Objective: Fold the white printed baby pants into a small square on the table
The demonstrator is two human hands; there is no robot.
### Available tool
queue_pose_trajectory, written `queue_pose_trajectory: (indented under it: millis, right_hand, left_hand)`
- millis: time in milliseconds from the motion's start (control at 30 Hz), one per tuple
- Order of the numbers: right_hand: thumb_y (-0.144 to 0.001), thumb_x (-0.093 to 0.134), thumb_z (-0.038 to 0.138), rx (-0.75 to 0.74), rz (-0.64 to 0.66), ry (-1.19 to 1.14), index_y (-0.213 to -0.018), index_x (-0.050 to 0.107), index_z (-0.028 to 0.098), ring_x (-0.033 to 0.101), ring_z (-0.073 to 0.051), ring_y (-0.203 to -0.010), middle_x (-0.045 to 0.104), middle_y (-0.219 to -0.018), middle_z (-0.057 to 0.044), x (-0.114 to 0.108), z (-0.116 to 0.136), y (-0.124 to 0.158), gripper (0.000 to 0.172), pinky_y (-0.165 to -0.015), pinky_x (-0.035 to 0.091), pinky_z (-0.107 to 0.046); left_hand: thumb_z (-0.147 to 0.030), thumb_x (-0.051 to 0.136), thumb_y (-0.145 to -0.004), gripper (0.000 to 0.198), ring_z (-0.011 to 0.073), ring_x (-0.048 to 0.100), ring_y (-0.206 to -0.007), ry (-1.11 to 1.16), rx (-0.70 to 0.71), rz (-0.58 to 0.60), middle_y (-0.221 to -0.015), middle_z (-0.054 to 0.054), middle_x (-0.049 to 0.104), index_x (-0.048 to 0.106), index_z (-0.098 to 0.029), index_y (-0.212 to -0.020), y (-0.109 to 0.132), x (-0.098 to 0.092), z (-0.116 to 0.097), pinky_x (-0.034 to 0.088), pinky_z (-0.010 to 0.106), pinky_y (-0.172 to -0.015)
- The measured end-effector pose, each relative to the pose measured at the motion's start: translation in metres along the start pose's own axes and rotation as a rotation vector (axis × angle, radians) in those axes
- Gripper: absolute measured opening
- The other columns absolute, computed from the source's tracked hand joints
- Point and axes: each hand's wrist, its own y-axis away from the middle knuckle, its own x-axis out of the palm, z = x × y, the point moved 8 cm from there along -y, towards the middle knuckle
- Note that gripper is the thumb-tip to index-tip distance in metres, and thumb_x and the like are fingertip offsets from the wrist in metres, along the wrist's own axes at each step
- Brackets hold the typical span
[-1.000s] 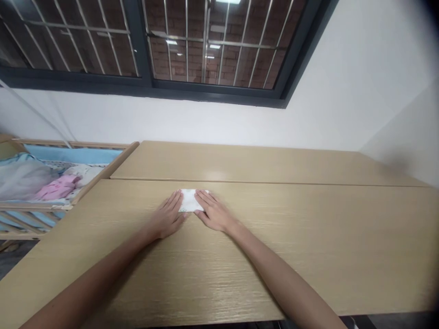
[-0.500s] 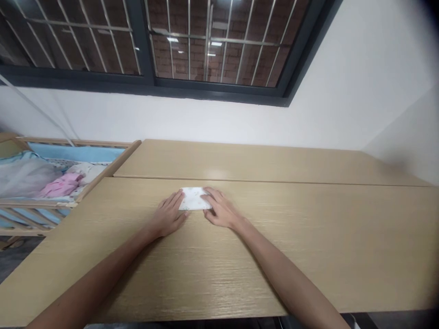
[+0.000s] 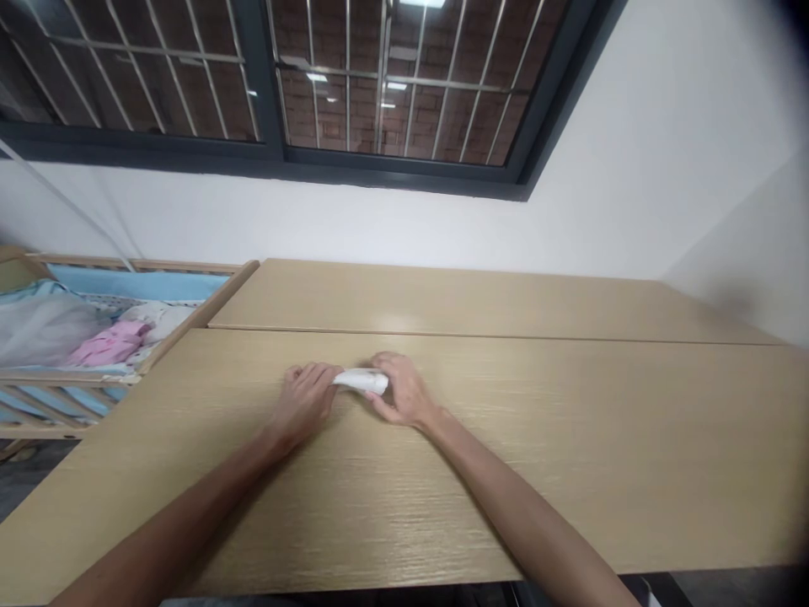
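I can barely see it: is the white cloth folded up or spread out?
Folded up: the white cloth is a narrow bundle gripped between the left hand and right hand.

Person: two hands and two forearms in view, all bare.
Left hand (image 3: 303,400) and right hand (image 3: 404,394) uncovered, knuckles and finger joints plain, nails too small to make out. Wrists bare. Left forearm (image 3: 190,514) and right forearm (image 3: 506,506) bare along their whole visible length, slim, looking broader toward the bottom edge of the view; the left blurs a little there. Upper arms fall outside the view.
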Motion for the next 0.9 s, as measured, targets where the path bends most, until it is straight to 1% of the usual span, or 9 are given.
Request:
queue_pose_trajectory:
  millis: [100,200,300,367,500,600,700,800,900]
  right_hand:
    - [-0.088,0.073,0.049,0.248,-0.112,-0.201,-0.153,0.026,0.027,0.051,-0.035,-0.136,0.048,-0.149,-0.018,-0.004,-0.017,0.002,0.084,-0.111,0.045,-0.060]
    - [-0.089,0.071,0.054,0.453,-0.120,-0.531,-0.155,0.013,0.028,0.058,-0.030,-0.131,0.044,-0.152,-0.019,0.011,-0.031,0.005,0.092,-0.107,0.051,-0.053]
    - [-0.091,0.067,0.058,0.607,-0.076,-0.749,-0.149,0.020,0.028,0.069,-0.024,-0.102,0.064,-0.121,-0.012,0.033,-0.041,0.012,0.081,-0.090,0.059,-0.045]
    - [-0.090,0.067,0.058,0.702,-0.110,-0.752,-0.145,0.026,0.027,0.068,-0.020,-0.080,0.066,-0.095,-0.003,0.039,-0.051,0.019,0.074,-0.078,0.060,-0.040]
    - [-0.089,0.069,0.055,0.779,-0.202,-0.624,-0.140,0.031,0.025,0.062,-0.018,-0.068,0.063,-0.082,0.002,0.037,-0.068,0.030,0.071,-0.071,0.059,-0.036]
    - [-0.090,0.067,0.052,0.796,-0.220,-0.550,-0.137,0.032,0.025,0.068,-0.019,-0.078,0.069,-0.107,-0.008,0.034,-0.075,0.033,0.064,-0.076,0.060,-0.038]
    - [-0.092,0.063,0.042,0.792,-0.218,-0.492,-0.135,0.035,0.025,0.071,-0.020,-0.089,0.062,-0.132,-0.016,0.030,-0.076,0.033,0.054,-0.086,0.060,-0.042]
    - [-0.094,0.058,0.033,0.764,-0.201,-0.452,-0.135,0.039,0.023,0.071,-0.021,-0.095,0.060,-0.136,-0.018,0.027,-0.072,0.030,0.046,-0.091,0.059,-0.044]
    - [-0.098,0.055,0.036,0.732,-0.174,-0.410,-0.136,0.042,0.021,0.070,-0.023,-0.102,0.061,-0.136,-0.019,0.024,-0.065,0.027,0.043,-0.091,0.059,-0.045]
  left_hand:
    - [-0.035,0.039,-0.105,0.031,0.0243,0.064,-0.099,0.217,-0.152,-0.038,-0.107,0.007,0.073,0.066,-0.023,-0.112,-0.001,-0.009,0.010,0.042,0.041,-0.093]
    - [-0.057,0.047,-0.099,0.043,0.0248,0.066,-0.093,0.549,-0.400,-0.003,-0.103,0.007,0.074,0.067,-0.020,-0.111,0.001,-0.006,0.024,0.050,0.036,-0.080]
    - [-0.069,0.058,-0.089,0.059,0.0268,0.069,-0.088,0.867,-0.573,0.169,-0.101,0.010,0.074,0.068,-0.015,-0.110,0.006,0.016,0.025,0.053,0.033,-0.071]
    - [-0.070,0.062,-0.085,0.064,0.0291,0.070,-0.091,0.964,-0.612,0.248,-0.106,0.012,0.074,0.066,-0.013,-0.116,0.009,0.028,0.024,0.054,0.034,-0.069]
    - [-0.060,0.066,-0.084,0.065,0.0281,0.070,-0.089,0.845,-0.483,0.246,-0.110,0.012,0.073,0.056,-0.018,-0.133,0.012,0.036,0.020,0.055,0.036,-0.069]
    - [-0.051,0.059,-0.090,0.060,0.0255,0.068,-0.083,0.627,-0.398,0.258,-0.102,0.009,0.072,0.049,-0.019,-0.140,0.016,0.035,0.015,0.054,0.037,-0.070]
    - [-0.046,0.054,-0.093,0.051,0.0271,0.066,-0.086,0.421,-0.404,0.275,-0.097,0.007,0.070,0.050,-0.019,-0.136,0.019,0.030,0.017,0.053,0.042,-0.076]
    - [-0.044,0.054,-0.094,0.040,0.0296,0.065,-0.095,0.290,-0.338,0.248,-0.094,0.007,0.068,0.056,-0.019,-0.126,0.017,0.022,0.017,0.052,0.045,-0.086]
    - [-0.045,0.055,-0.096,0.039,0.0323,0.063,-0.103,0.127,-0.190,0.140,-0.102,0.011,0.068,0.057,-0.018,-0.124,0.012,0.009,0.008,0.051,0.049,-0.093]
